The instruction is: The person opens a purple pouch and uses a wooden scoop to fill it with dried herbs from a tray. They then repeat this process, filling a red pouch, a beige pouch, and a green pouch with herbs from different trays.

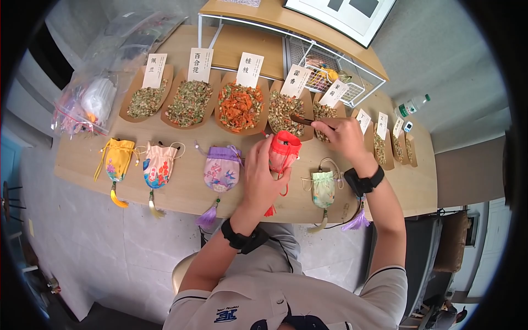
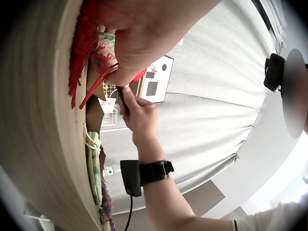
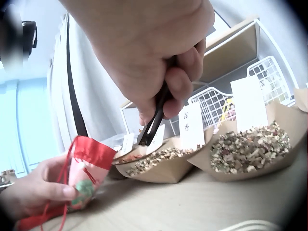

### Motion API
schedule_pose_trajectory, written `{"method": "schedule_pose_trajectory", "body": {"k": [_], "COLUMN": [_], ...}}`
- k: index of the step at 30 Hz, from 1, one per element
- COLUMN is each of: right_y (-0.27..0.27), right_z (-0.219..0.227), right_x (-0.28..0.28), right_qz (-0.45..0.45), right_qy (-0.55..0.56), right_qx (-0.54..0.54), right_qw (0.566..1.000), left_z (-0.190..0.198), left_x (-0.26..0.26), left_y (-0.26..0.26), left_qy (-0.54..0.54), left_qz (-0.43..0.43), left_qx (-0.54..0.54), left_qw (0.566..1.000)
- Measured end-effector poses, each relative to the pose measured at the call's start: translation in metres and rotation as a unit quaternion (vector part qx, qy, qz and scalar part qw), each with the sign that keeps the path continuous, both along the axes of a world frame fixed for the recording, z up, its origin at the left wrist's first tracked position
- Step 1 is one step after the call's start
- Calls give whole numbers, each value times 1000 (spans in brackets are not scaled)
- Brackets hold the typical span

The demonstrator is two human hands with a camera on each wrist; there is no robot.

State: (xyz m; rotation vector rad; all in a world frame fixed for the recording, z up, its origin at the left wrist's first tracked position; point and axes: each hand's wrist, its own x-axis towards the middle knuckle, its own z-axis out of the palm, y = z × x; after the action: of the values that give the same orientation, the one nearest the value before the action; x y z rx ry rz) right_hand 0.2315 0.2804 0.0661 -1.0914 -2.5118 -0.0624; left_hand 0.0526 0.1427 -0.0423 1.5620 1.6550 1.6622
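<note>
My left hand grips a red-topped pink drawstring pouch, upright with its mouth spread and facing up. Its red cord and tassel hang below the hand. In the fingers of my right hand is a slim dark brown wooden utensil, pointing down and left. Its slightly widened tip lies over the paper tray of dried herbs right behind the pouch; I cannot tell whether it carries anything. A tray of orange-red dried pieces stands just left of that one.
More labelled herb trays line the table. Along the front edge lie yellow, pink, purple and green pouches. Behind stand a white-framed shelf and wire basket; a bottle lies at right, plastic bags at left.
</note>
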Motion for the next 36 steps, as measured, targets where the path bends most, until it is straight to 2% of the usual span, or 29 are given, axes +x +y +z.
{"method": "schedule_pose_trajectory", "body": {"k": [6,10,13,16,19,22,25,29,36], "right_y": [-27,-36,-38,-35,-31,-13,21,61,81], "right_z": [31,31,30,33,37,39,26,7,2], "right_x": [-1,-3,-2,-3,-3,-3,1,-4,-26], "right_qz": [68,97,83,100,92,41,-27,-76,-73], "right_qy": [13,-19,-42,-33,-31,-34,-76,-113,-98], "right_qx": [-13,16,14,23,19,2,-12,-28,-66], "right_qw": [998,995,996,994,995,999,997,990,990], "left_z": [1,0,1,0,1,3,4,1,1], "left_x": [1,1,0,0,0,0,-1,-1,0], "left_y": [-1,1,0,0,0,-2,-2,0,0], "left_qy": [-42,-10,-6,-5,-5,-40,-32,-3,-11], "left_qz": [-24,-1,0,0,-2,-28,-27,-9,-13], "left_qx": [-20,-3,-4,-2,-1,-20,-20,-4,-13], "left_qw": [999,1000,1000,1000,1000,999,999,1000,1000]}}
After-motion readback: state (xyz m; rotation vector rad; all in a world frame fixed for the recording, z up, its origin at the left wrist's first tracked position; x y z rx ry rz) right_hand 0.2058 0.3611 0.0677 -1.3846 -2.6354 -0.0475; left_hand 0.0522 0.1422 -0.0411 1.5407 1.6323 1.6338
